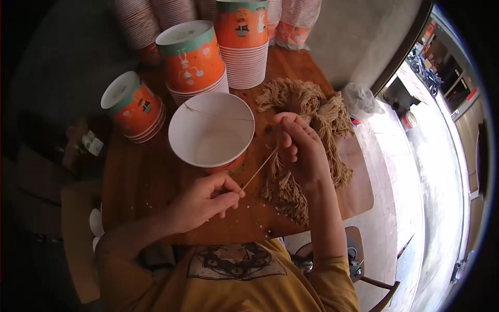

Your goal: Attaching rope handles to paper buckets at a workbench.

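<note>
A length of thin tan twine (pixel 259 170) runs between my two hands in front of the paper bucket. My left hand (pixel 208 200) pinches its lower end between thumb and fingertips. The upper part is gripped in the curled fingers of my right hand (pixel 301 145), which is raised beside the bucket. The white-lined paper bucket (pixel 208 138) stands upright with its mouth toward me. Another thin strand (pixel 223 115) lies across its opening. A thick heap of tan twine bundles (pixel 306 104) spreads on the table to the right, partly behind my right hand and forearm.
Upside-down orange and green paper buckets (pixel 192 57) stand in stacks at the back, with a shorter stack (pixel 136 106) at left. Plastic-wrapped stacks (pixel 299 23) lean by the wall. The wooden table's (pixel 358 182) rounded edge is at right; a chair (pixel 382 286) stands beyond it.
</note>
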`<state>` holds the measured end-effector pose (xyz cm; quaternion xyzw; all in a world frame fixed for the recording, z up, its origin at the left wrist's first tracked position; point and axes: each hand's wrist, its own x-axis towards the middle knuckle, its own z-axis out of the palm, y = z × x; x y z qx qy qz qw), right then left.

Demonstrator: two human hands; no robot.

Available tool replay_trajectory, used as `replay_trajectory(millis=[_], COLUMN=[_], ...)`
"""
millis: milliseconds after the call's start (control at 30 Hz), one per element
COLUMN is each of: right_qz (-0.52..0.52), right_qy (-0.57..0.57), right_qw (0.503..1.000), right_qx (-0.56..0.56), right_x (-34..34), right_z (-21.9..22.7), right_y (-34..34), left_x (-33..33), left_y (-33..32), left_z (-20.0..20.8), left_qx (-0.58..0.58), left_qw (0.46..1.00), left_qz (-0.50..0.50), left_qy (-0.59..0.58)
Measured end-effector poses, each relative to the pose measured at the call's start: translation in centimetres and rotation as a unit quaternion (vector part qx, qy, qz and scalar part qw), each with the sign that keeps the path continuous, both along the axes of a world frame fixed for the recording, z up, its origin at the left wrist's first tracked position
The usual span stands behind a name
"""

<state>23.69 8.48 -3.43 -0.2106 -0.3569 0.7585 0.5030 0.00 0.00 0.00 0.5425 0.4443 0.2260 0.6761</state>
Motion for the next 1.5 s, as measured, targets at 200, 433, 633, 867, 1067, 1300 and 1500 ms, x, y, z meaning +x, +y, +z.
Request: replay_trajectory(millis=[200, 433, 633, 867, 1067, 1300, 1500], right_qz=[-0.091, -0.078, -0.129, -0.254, -0.278, -0.306, -0.313], right_qy=[-0.241, -0.291, -0.285, -0.386, -0.432, -0.427, -0.429], right_qw=[0.966, 0.931, 0.938, 0.853, 0.830, 0.817, 0.811], right_qx=[0.021, 0.206, 0.147, 0.241, 0.217, 0.237, 0.245], right_x=[-0.3, -2.5, -4.1, -4.9, -5.4, -6.3, -6.4], right_z=[-1.3, -1.0, -2.9, -3.6, -4.2, -4.3, -4.1], right_y=[-0.5, -6.3, -7.3, -7.1, -6.2, -5.3, -5.1], left_x=[-0.2, 1.8, 2.2, 1.7, 0.9, 0.6, 0.8], left_y=[0.1, 1.5, 2.0, 2.7, 4.2, 4.7, 4.7], left_z=[-0.5, 0.1, -0.6, -0.9, -0.3, -0.6, -0.5], left_qx=[0.149, 0.594, 0.643, 0.658, 0.538, 0.462, 0.456], left_qw=[0.983, 0.751, 0.689, 0.676, 0.795, 0.856, 0.862], left_qz=[0.041, -0.003, -0.060, -0.005, 0.033, 0.025, 0.023], left_qy=[0.101, 0.289, 0.329, 0.332, 0.279, 0.230, 0.220])
